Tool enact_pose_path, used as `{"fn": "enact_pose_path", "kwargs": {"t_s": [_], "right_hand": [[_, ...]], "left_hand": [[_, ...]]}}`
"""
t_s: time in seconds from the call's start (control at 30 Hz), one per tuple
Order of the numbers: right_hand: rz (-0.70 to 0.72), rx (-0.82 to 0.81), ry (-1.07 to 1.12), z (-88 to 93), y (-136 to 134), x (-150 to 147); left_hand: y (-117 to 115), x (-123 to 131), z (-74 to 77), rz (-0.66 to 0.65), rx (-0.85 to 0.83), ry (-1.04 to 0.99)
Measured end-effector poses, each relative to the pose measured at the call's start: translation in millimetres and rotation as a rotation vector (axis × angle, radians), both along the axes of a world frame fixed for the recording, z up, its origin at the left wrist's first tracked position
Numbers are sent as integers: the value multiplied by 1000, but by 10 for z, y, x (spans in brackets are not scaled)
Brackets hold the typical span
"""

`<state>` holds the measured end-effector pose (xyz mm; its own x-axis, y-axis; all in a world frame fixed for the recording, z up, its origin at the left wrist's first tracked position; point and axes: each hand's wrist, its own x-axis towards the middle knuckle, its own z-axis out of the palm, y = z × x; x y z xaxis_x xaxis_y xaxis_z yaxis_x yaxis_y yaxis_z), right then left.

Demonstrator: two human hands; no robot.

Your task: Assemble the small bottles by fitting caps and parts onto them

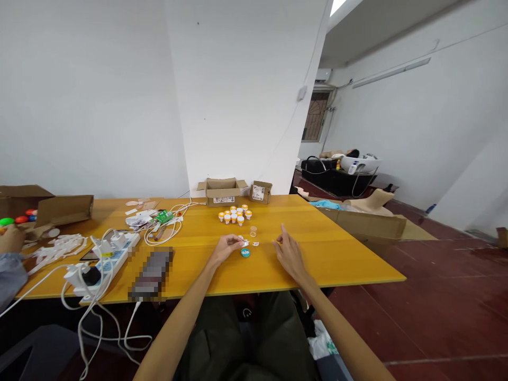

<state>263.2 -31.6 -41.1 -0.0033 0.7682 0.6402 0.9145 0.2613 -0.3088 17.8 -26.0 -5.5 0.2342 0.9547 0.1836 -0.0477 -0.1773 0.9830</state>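
Note:
My left hand (227, 248) pinches a small white printed piece (244, 243) above the yellow table (337, 254). Just below it lies a round teal lid or disc (245, 253). Another small white piece (256, 244) rests to the right, and a small clear cup or ring (253, 231) is a little farther back. My right hand (289, 251) is over the table to the right, index finger stretched out, touching none of these pieces. Behind the hands stand several small white containers with orange rims (234, 216).
An open cardboard box (222, 193) and a smaller box (261, 192) stand at the wall. At left are a phone (153, 274), a power strip (115, 262) with white cables, white strips (59, 250), and another person's hand (11, 239) near coloured balls.

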Motion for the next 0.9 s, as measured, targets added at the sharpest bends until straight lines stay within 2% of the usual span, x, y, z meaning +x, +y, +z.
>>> {"fn": "enact_pose_path", "kwargs": {"t_s": [0.27,0.63,0.8,0.9], "right_hand": [[54,-178,-203,-10,4,-45],[-11,-78,-204,3,17,114],[-66,-166,-228,-11,51,225],[-126,-143,-235,3,37,301]], "left_hand": [[-18,-3,20,17,-8,7],[2,-10,-3,4,-7,-6],[19,-15,-23,14,-11,8],[22,-15,-29,15,-7,3]]}}
